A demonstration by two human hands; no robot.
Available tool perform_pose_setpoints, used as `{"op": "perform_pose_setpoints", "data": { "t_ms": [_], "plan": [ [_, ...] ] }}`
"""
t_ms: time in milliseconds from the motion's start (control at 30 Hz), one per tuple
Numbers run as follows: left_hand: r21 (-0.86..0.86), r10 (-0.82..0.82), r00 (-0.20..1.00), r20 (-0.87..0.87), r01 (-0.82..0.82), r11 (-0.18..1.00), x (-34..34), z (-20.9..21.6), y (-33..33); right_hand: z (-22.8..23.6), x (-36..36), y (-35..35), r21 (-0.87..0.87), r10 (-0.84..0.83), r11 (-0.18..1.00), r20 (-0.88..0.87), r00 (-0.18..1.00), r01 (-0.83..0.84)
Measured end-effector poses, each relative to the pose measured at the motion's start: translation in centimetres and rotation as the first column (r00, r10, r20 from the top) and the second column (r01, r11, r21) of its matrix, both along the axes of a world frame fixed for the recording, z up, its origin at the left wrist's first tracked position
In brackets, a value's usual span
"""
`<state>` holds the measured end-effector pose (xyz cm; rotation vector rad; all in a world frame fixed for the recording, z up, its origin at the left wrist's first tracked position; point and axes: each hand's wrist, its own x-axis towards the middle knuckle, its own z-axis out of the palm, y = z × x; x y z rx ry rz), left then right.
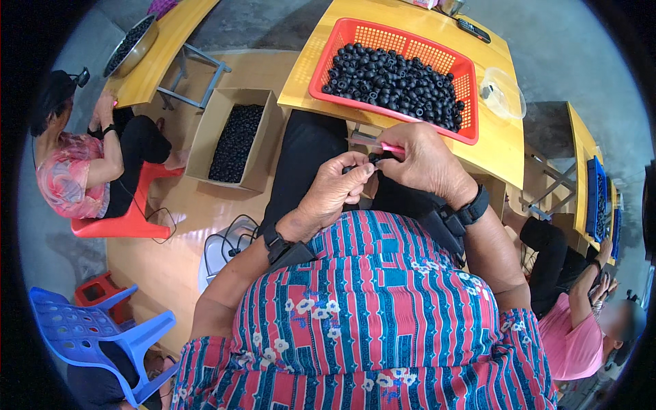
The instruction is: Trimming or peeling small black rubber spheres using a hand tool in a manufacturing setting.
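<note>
My left hand is closed in a pinch on a small black ring-like part, held over my lap. Close beside it, my right hand grips a pink-handled knife, whose thin blade points left. Another dark bit shows by the right fingertips; whether it belongs to the same part I cannot tell. Just beyond my hands, a red plastic basket rests on the yellow table, holding many small black hollow parts.
A clear plastic lid or dish and a black handset lie on the table. Left on the floor stands a cardboard box of black parts. One person sits at left, another at right. A blue chair stands lower left.
</note>
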<state>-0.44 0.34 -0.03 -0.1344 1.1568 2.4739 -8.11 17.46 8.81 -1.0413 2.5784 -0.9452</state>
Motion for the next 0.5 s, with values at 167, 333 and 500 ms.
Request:
{"op": "perform_pose_setpoints", "data": {
  "t_ms": [167,333,500],
  "plan": [
    [-0.084,0.056,0.998,0.027,-0.054,0.995,0.0,0.0,0.2,-0.6,0.5,-0.7,0.109,0.066,0.993,-0.142,0.988,-0.051],
    [0.157,0.066,0.991,0.116,-0.084,0.984,0.1,-0.1,-0.3,-2.4,0.8,-0.7,-0.143,-0.017,0.99,0.012,1.0,0.019],
    [0.3,0.037,0.979,0.199,-0.097,0.949,0.0,0.8,-0.2,-3.5,1.5,-0.8,-0.366,-0.045,0.926,0.146,0.988,0.096]
  ]
}}
